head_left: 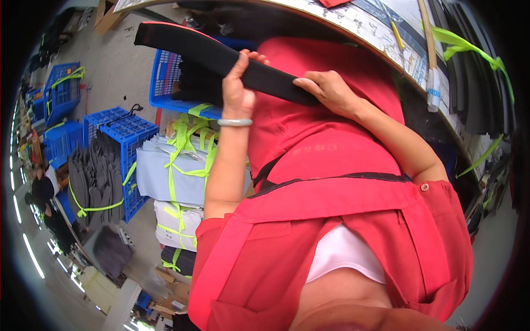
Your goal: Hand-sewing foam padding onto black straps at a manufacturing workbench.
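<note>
A long, slightly curved black strip of material (204, 52) with a thin red edge stretches across my lap, its far left end in the air. My left hand (240, 85) is closed around its middle, thumb on top. My right hand (330, 91) pinches the strip's right end between thumb and fingers. Beneath the left part of the strip stands a blue plastic crate (160, 77) with more black pieces (196, 83) in it. A red apron (331, 132) covers my lap under both hands.
A worktable (381, 41) runs along the top right, with a yellow pen (397, 36), a wooden stick (427, 33) and black strips (469, 71) tied in green ribbon. At left are tied light-blue bundles (160, 165), blue crates (135, 132) and a dark grey bundle (96, 182).
</note>
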Motion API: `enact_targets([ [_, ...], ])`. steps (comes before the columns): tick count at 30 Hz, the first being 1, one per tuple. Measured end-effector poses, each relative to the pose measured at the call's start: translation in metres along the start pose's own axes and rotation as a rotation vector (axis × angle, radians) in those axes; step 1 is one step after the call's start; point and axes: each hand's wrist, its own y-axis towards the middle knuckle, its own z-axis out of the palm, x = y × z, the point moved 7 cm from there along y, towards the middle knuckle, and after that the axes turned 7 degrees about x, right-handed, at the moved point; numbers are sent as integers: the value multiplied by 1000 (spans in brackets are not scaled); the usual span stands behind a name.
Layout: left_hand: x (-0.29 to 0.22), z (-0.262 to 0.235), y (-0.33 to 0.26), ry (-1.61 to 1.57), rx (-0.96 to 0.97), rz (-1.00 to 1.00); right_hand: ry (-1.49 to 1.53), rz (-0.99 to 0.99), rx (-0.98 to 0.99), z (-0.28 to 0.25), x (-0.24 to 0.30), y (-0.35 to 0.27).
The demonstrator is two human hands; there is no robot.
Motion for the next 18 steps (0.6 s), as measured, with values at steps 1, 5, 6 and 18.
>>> enact_targets([
  [1, -18, -7, 5, 2, -8, 24, -5, 44, 38, -1, -5, -5],
  [5, -73, -38, 15, 227, -133, 87, 16, 43, 72, -11, -5, -19],
  [6, -73, -38, 16, 228, -131, 90, 16, 40, 70, -12, 0, -20],
  [18, -24, 32, 18, 246, -204, 368, -281, 93, -105, -52, 17, 28],
])
